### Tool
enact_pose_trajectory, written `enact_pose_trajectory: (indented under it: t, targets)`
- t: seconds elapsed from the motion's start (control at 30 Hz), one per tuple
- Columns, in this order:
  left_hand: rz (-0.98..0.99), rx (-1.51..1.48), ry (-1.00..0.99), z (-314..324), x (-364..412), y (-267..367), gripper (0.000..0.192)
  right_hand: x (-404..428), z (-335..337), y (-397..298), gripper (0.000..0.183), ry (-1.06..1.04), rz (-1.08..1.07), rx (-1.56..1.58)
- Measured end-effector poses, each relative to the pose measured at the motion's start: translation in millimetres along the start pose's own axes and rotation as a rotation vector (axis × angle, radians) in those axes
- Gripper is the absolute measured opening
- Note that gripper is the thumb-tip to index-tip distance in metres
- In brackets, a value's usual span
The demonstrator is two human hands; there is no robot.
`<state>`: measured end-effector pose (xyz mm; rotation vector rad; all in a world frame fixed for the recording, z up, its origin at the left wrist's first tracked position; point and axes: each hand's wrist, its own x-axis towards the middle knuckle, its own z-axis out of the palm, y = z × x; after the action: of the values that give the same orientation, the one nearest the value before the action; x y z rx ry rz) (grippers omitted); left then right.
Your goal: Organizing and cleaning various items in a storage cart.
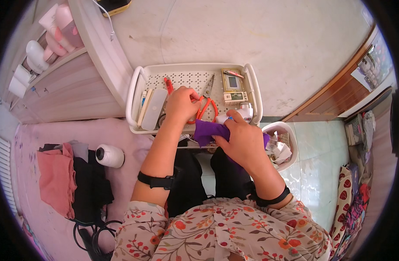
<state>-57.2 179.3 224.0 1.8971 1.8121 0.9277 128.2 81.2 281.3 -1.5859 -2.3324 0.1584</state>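
Note:
A white plastic tray (189, 68) with a perforated floor lies before me. My left hand (183, 102) is over its middle, with thumb and fingertips close together beside the orange handles of scissors (207, 106); whether it pinches anything cannot be told. My right hand (240, 137) holds purple fabric (210, 130) over the tray's front edge. Just beyond it lies a white handheld device (246, 112). A red-handled tool (168, 85) lies above my left hand, and an oblong translucent case (154, 109) to its left. A small box (234, 98) stands at the tray's right.
A thread cone (113, 156) stands on the pink cover at left, beside folded pink cloth (56, 182) and black cloth (88, 189). A white waste bin (295, 146) holds scraps to the right of the tray. A cabinet (72, 88) borders the tray's left side.

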Motion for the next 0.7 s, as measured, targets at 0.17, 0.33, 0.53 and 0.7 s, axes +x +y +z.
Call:
enact_pose_trajectory:
  t: [0.17, 0.33, 0.53, 0.7]
  targets:
    - [-0.19, -0.155, -0.085, -4.0, 2.4, 2.7, 0.012, -1.7, 11.6, 3.4, 0.039, 0.15, 0.024, 0.077]
    - [-0.046, 0.357, 0.538, 4.6, 3.4, -10.0, 0.021, -11.1, 12.4, -0.5, 0.039, 0.262, -0.189, 0.392]
    - [-0.139, 0.669, 0.235, 5.3, 2.4, 6.3, 0.027, -11.2, 12.1, 2.7, 0.038, 0.254, -0.311, 0.454]
    - [-0.078, 0.549, 0.249, -4.7, 5.7, 6.1, 0.022, -14.3, 8.7, 7.8, 0.036, 0.288, -0.352, 0.574]
